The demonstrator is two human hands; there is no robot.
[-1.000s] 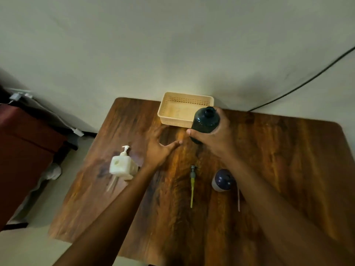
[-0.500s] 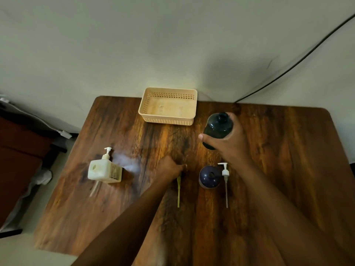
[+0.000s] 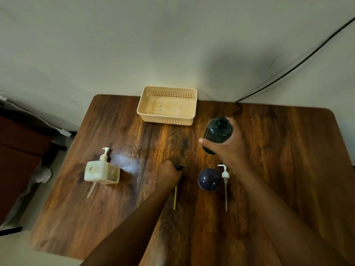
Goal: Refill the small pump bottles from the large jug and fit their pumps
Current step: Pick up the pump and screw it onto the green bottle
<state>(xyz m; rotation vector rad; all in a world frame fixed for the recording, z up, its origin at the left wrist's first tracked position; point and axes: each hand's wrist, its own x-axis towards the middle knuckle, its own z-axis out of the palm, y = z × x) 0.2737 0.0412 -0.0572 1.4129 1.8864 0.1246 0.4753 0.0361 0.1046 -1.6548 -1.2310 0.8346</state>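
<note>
- While standing near the table's (image 3: 288,169) left edge, the white pump bottle (image 3: 101,172) goes untouched.
- Left hand (image 3: 169,172) curls around the dark pump (image 3: 177,186) mid-table.
- Purple bottle (image 3: 209,179) stands open beside a white pump (image 3: 225,181).
- Right hand (image 3: 228,148) grips the dark bottle (image 3: 217,131), near the back edge.

Dim, warm indoor light. A pale glare patch lies on the counter (image 3: 269,189) left of centre; soft shadows darken the wall (image 3: 172,45) far right. Wide-angle distortion bends the edges; the near forearms are blurred.
</note>
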